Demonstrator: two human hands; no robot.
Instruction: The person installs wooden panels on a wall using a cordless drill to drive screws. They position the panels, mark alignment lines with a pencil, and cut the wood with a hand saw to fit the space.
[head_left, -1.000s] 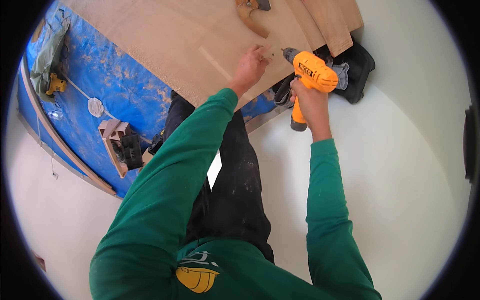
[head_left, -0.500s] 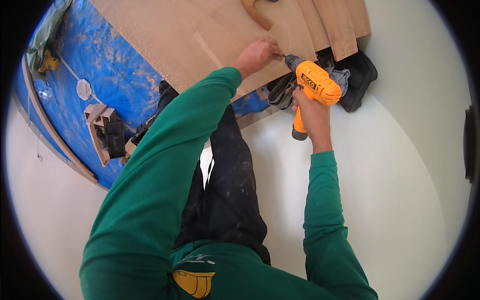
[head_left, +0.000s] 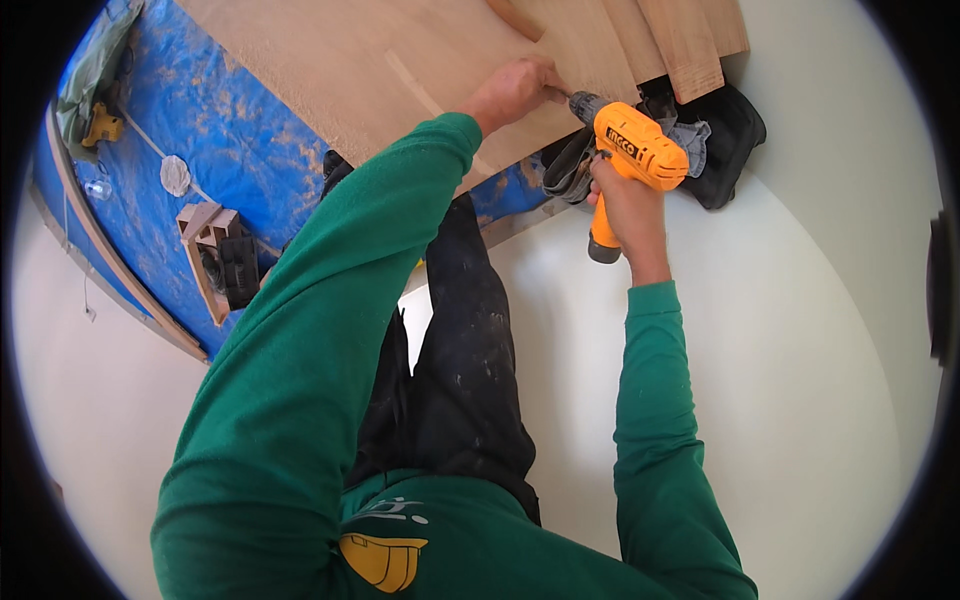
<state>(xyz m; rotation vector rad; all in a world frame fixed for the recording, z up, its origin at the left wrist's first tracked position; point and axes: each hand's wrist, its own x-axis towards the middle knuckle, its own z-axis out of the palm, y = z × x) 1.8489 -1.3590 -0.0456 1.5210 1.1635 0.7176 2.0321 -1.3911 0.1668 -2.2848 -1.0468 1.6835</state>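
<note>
My right hand [head_left: 625,210] is wrapped round the handle of an orange and black cordless drill [head_left: 632,140], whose chuck points up and left at a pale wooden board [head_left: 330,50]. My left hand [head_left: 513,92] is at the drill's tip over the board, fingers pinched together on something small that I cannot make out. Above that hand lies a curved wooden piece [head_left: 513,17], only partly in view. Several wooden planks [head_left: 680,40] lie at the board's right end.
A blue dusty sheet [head_left: 230,140] carries a boxy wooden-and-black item [head_left: 218,260], a white round bundle [head_left: 175,175] and a yellow tool [head_left: 103,125] beside green plastic. A black case [head_left: 725,150] with grey cloth sits under the planks, beside the white wall.
My left hand has moved up and right to the drill's tip, and its fingers have closed. The drill has shifted slightly rightward in the picture.
</note>
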